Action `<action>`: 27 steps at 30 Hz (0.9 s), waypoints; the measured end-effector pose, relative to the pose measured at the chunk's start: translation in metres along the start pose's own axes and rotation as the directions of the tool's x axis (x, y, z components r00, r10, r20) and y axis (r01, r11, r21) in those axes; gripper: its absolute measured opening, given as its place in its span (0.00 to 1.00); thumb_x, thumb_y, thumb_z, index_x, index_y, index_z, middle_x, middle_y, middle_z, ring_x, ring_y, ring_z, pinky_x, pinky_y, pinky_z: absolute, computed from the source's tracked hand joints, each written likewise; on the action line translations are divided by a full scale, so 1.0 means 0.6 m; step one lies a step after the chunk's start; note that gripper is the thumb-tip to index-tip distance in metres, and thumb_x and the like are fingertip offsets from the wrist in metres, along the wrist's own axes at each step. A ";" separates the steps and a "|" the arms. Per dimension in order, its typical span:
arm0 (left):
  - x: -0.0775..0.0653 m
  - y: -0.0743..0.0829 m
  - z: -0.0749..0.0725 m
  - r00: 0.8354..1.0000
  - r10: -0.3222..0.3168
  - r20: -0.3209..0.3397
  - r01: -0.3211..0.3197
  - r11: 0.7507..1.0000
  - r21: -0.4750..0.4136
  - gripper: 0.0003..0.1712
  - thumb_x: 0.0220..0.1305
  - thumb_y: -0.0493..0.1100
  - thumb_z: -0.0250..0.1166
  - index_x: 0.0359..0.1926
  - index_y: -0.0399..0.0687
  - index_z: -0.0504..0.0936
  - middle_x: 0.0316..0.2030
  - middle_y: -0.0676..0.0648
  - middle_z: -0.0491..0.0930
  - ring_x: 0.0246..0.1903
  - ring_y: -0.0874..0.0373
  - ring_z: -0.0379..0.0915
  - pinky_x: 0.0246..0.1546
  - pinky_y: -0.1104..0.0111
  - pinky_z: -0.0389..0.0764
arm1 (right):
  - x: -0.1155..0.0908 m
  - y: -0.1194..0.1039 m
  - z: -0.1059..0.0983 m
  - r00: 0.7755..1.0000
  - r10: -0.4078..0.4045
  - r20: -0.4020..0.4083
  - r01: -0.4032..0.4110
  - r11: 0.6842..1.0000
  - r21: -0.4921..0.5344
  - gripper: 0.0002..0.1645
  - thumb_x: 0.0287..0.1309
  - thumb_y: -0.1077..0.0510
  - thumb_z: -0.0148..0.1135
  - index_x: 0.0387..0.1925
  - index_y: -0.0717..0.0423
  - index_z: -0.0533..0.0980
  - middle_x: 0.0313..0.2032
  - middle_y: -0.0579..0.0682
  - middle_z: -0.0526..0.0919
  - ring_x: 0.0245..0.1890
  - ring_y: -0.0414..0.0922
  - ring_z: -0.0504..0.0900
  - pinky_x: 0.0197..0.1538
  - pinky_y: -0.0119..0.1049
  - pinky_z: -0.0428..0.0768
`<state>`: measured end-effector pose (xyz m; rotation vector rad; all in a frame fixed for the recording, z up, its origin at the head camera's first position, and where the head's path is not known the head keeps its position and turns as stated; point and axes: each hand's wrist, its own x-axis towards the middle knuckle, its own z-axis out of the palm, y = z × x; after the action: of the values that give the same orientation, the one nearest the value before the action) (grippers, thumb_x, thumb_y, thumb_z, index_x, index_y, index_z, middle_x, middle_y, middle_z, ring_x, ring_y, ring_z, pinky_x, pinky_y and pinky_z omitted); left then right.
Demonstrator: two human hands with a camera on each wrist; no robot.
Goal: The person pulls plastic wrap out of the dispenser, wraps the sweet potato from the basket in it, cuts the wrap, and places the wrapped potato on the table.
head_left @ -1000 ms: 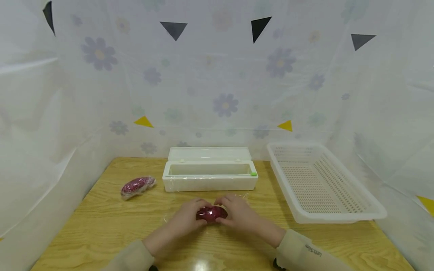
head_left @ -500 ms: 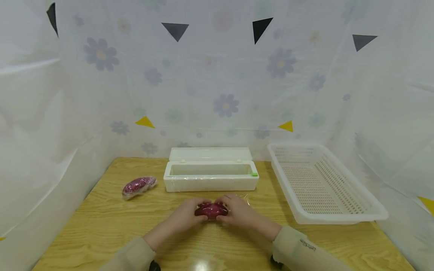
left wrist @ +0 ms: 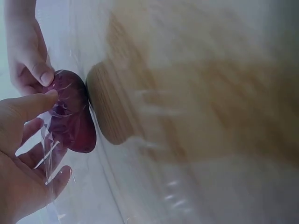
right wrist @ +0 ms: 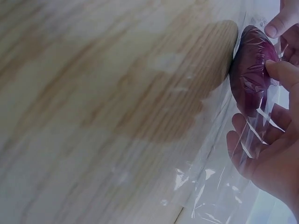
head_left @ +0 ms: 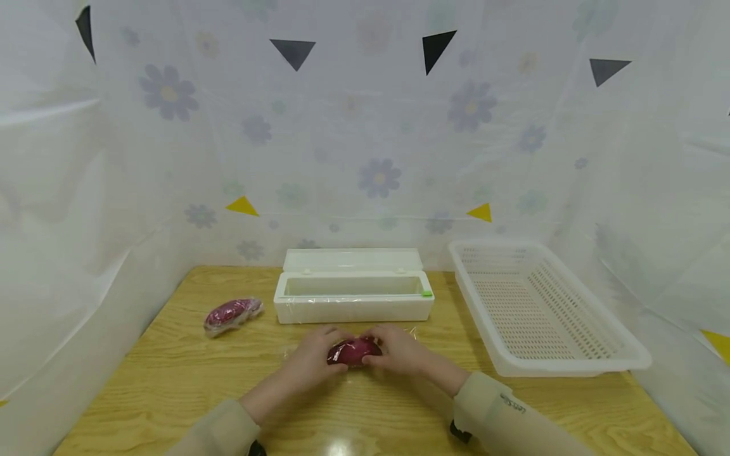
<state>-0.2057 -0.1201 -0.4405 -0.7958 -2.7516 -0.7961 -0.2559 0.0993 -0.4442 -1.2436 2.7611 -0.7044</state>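
An oblong, glossy purple-red vegetable (head_left: 353, 353), like a small sweet potato, lies in clear cling film (right wrist: 254, 70) at the front middle of the table. My left hand (head_left: 312, 359) grips its left end, the thumb pressing the creased film against the near side. At the other end my right hand (head_left: 401, 352) does the same, thumb in front and fingers behind. In the left wrist view, film stretches across the fingers of the left hand (left wrist: 23, 154). Loose film also trails past the right hand (right wrist: 275, 154) in the right wrist view.
Behind the hands stands a white cling film dispenser (head_left: 353, 310), lid raised, with a green slider (head_left: 426, 293) at its right. A film-wrapped purple vegetable (head_left: 230, 315) lies at the left. A white slotted basket (head_left: 493, 354) occupies the right side. Flowered sheeting (head_left: 319, 126) encloses the table.
Both hands and the vegetable between them have shifted slightly away from the person, toward the dispenser. The grip has stayed at both ends. The dispenser, basket and wrapped vegetable have not moved.
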 end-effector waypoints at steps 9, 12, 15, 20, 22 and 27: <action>0.008 -0.008 0.004 0.999 -0.039 0.032 0.041 0.997 -0.064 0.28 0.48 0.38 0.73 0.53 0.48 0.77 0.47 0.49 0.77 0.49 0.52 0.74 0.52 0.56 0.75 | 0.001 0.004 0.000 0.999 0.037 -0.002 -0.036 0.989 0.145 0.25 0.58 0.48 0.64 0.54 0.55 0.75 0.42 0.45 0.82 0.39 0.37 0.77 0.43 0.31 0.77; 0.011 -0.013 0.004 0.996 -0.068 0.052 0.074 0.991 -0.114 0.28 0.49 0.37 0.72 0.54 0.47 0.77 0.47 0.47 0.77 0.49 0.51 0.74 0.51 0.55 0.75 | -0.002 0.006 0.001 0.999 0.045 -0.024 -0.041 0.992 0.121 0.27 0.60 0.45 0.61 0.56 0.55 0.73 0.44 0.46 0.81 0.43 0.40 0.78 0.47 0.36 0.77; 0.015 -0.022 0.004 0.993 -0.089 0.078 0.102 0.979 -0.176 0.28 0.50 0.36 0.72 0.54 0.46 0.77 0.44 0.47 0.76 0.45 0.53 0.74 0.48 0.57 0.77 | -0.004 0.006 0.003 0.996 0.049 -0.069 -0.044 0.997 0.069 0.28 0.60 0.42 0.59 0.57 0.52 0.72 0.49 0.47 0.78 0.47 0.44 0.77 0.51 0.41 0.77; 0.027 -0.037 0.002 0.988 -0.083 0.131 0.110 0.969 -0.221 0.27 0.50 0.38 0.72 0.53 0.45 0.78 0.42 0.48 0.77 0.42 0.57 0.72 0.45 0.60 0.77 | -0.002 0.004 0.007 0.990 -0.025 -0.142 0.009 0.994 -0.113 0.28 0.54 0.42 0.66 0.53 0.49 0.74 0.49 0.44 0.78 0.50 0.43 0.75 0.53 0.41 0.76; 0.030 -0.039 -0.003 0.987 -0.062 0.145 0.094 0.970 -0.225 0.26 0.51 0.38 0.72 0.53 0.43 0.78 0.43 0.48 0.77 0.42 0.57 0.72 0.45 0.60 0.77 | 0.000 0.002 0.009 0.986 -0.071 -0.152 0.040 0.979 -0.199 0.28 0.51 0.42 0.68 0.51 0.49 0.75 0.47 0.43 0.78 0.49 0.42 0.75 0.53 0.39 0.76; 0.034 -0.040 -0.012 0.987 -0.022 0.159 0.059 0.970 -0.237 0.25 0.53 0.37 0.70 0.53 0.40 0.77 0.45 0.45 0.79 0.42 0.55 0.75 0.43 0.62 0.79 | 0.002 -0.001 0.009 0.983 -0.103 -0.152 0.055 0.956 -0.289 0.28 0.50 0.43 0.69 0.51 0.49 0.75 0.46 0.43 0.79 0.48 0.42 0.75 0.52 0.40 0.75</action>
<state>-0.2360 -0.1319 -0.4393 -0.8820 -2.8509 -1.1400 -0.2552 0.0962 -0.4484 -1.4121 3.0502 -0.4431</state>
